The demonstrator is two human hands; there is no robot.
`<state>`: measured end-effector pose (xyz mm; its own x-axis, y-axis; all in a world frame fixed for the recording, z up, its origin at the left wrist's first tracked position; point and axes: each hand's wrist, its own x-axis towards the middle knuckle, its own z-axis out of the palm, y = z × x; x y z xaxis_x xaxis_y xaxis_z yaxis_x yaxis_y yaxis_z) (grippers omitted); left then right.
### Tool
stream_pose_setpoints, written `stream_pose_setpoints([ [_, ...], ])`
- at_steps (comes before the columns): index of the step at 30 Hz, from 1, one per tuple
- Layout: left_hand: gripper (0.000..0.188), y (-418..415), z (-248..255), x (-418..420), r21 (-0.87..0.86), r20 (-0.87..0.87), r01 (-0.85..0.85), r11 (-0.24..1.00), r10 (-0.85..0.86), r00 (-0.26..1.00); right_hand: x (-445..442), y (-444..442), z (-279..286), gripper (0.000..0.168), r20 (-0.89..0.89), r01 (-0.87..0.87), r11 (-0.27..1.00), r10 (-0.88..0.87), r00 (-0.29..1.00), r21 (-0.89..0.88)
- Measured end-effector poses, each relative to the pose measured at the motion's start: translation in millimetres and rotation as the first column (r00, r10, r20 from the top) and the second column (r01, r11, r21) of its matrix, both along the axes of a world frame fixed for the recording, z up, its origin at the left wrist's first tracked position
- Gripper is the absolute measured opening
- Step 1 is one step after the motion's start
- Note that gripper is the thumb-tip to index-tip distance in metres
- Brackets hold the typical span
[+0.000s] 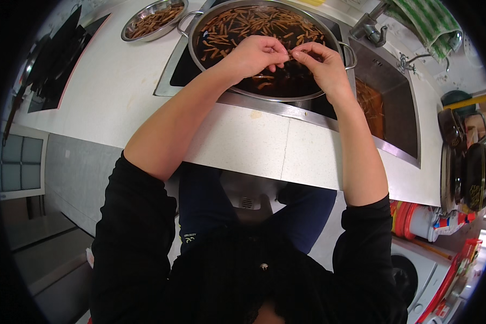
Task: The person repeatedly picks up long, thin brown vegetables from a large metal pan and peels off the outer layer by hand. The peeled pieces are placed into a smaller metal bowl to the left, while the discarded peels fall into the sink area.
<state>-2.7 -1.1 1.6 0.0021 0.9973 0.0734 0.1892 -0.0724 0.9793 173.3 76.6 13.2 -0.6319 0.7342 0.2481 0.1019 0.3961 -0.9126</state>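
A wide two-handled steel pot (pixel 306 96) holds dark liquid with many short brown strips (pixel 255 20) afloat, perhaps dried vegetable; I cannot tell exactly. Over its middle, my left hand (pixel 259 56) and my right hand (pixel 326 67) meet fingertip to fingertip. Thumb and forefinger of each pinch a small piece of brown strip (pixel 290 57), mostly hidden by the fingers. Below my left hand, a few loose strips (pixel 263 85) lie at the liquid's surface near the front of the pot.
A steel bowl (pixel 148 38) of similar strips stands left of the pot on the white counter (pixel 243 129). The pot sits on a black cooktop (pixel 182 71). To the right, a steel sink (pixel 399 105) holds brownish liquid and strips under a faucet (pixel 368 30). A striped towel (pixel 429 24) hangs behind.
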Motion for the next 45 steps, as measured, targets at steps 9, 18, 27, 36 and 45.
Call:
stream_pose_setpoints([
  [9, 0.029, -4.7, -1.9, -9.2, 0.006, -0.710, -0.006, 1.000, 0.009, 0.704, 27.8, 30.2, 6.7, 0.014, -0.007, 0.236, 0.946, -0.241, 0.971, 0.222],
  [18, 0.024, -1.3, -6.2, -10.2, -0.112, -0.651, 0.048, 0.993, -0.109, 0.751, 55.5, 41.7, 17.8, 0.016, 0.061, 0.421, 0.624, -0.602, 0.796, 0.658],
  [27, 0.018, -1.3, 4.2, -9.2, -0.161, -0.009, 0.117, 0.980, -0.120, 0.993, 15.5, 7.7, 1.1, 0.016, 0.197, 0.040, 0.961, -0.097, 0.976, 0.275],
  [36, 0.020, -2.6, 5.2, -5.7, -0.085, 0.051, 0.107, 0.991, -0.103, 0.993, 10.1, 3.5, 1.3, 0.013, 0.019, -0.050, 0.992, 0.053, 0.998, -0.116],
  [45, 0.020, 0.5, 4.3, -7.7, -0.057, 0.117, 0.149, 0.987, -0.142, 0.983, 15.0, 18.2, -8.0, 0.010, 0.101, 0.037, 0.999, -0.040, 0.994, 0.034],
])
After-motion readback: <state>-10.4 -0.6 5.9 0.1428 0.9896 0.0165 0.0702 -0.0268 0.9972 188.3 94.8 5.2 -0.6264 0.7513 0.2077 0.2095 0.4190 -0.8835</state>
